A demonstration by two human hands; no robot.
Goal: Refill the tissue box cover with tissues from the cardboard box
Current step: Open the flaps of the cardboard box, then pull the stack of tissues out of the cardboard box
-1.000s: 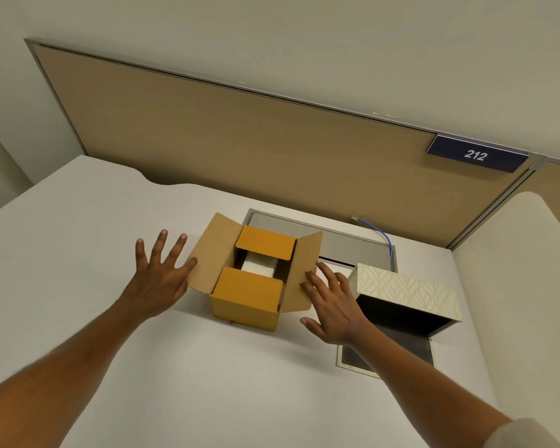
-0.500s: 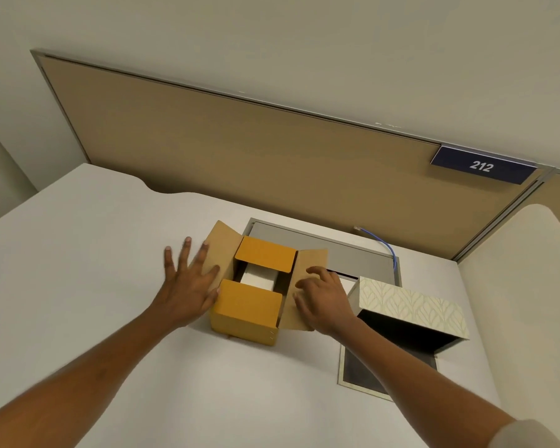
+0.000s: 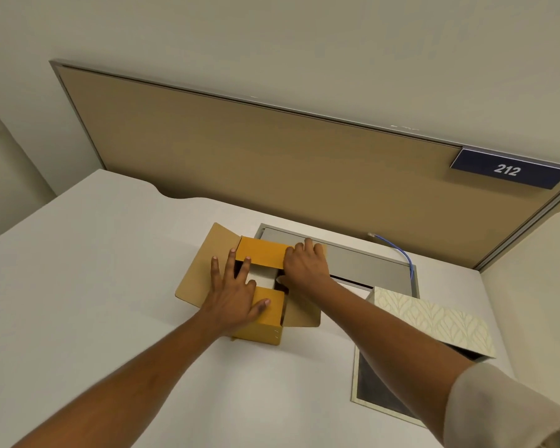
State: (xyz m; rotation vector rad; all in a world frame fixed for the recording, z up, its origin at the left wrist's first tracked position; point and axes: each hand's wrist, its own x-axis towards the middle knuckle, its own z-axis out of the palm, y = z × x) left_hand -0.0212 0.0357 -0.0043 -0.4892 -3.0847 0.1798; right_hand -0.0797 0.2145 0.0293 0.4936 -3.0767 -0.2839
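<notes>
The yellow cardboard box (image 3: 259, 321) stands mid-desk with its brown side flaps folded out. A white tissue pack (image 3: 262, 274) shows in the gap between the two yellow flaps. My left hand (image 3: 236, 295) lies flat and spread over the near flap, its fingertips reaching onto the pack. My right hand (image 3: 304, 266) rests on the box's right side, thumb at the pack's edge and fingers curled over the far corner; its grip is hidden. The cream patterned tissue box cover (image 3: 434, 321) lies tilted at the right, dark inside, partly behind my right forearm.
A flat framed base panel (image 3: 358, 383) lies on the white desk under the cover. Behind the box is a grey cable hatch (image 3: 362, 263) with a blue cable (image 3: 404, 257). A tan partition (image 3: 272, 156) with a "212" sign (image 3: 508, 169) closes off the back.
Both hands moved inward from the outer flaps onto the top of the box. The left now covers the near flap and opening; the right slid up to the far right corner.
</notes>
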